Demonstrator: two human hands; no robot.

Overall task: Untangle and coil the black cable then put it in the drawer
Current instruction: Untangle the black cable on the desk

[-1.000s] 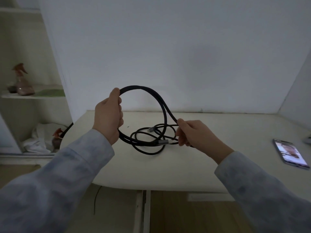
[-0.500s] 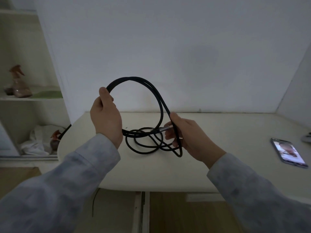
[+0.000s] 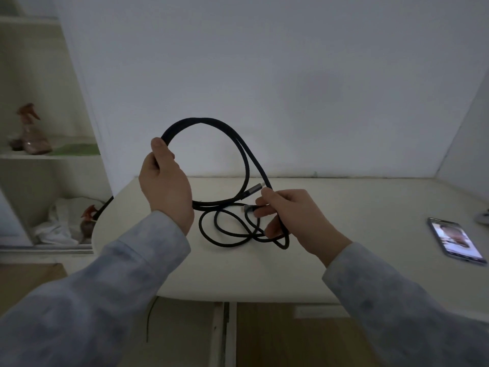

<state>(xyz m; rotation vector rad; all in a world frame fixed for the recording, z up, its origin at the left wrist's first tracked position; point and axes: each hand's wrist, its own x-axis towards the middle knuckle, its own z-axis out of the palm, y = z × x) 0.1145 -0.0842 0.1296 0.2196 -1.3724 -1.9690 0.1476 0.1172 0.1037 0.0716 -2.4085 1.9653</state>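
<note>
The black braided cable [image 3: 211, 123] forms a tall double loop raised above the cream desk [image 3: 357, 207]. My left hand [image 3: 166, 184] grips the loop's left side, thumb up on the strands. My right hand [image 3: 288, 215] holds the loop's lower right, pinching the strand near a grey metal plug [image 3: 248, 208]. A second grey plug [image 3: 253, 189] sticks up just above my right fingers. Smaller slack loops [image 3: 225, 234] hang down between the hands, reaching the desk top. Drawer fronts [image 3: 291, 337] show below the desk edge, shut.
A lit phone [image 3: 456, 241] lies on the desk at the right. Left of the desk, open shelves hold a spray bottle [image 3: 31, 131], with a white cloth [image 3: 57, 223] and another small bottle lower down. A thin dark cord [image 3: 104, 206] runs off the desk's left edge.
Both hands lifted the loop higher off the desk. My right hand shifted from the tangle's right side to holding the strand by the plug, and the slack loops spread out below.
</note>
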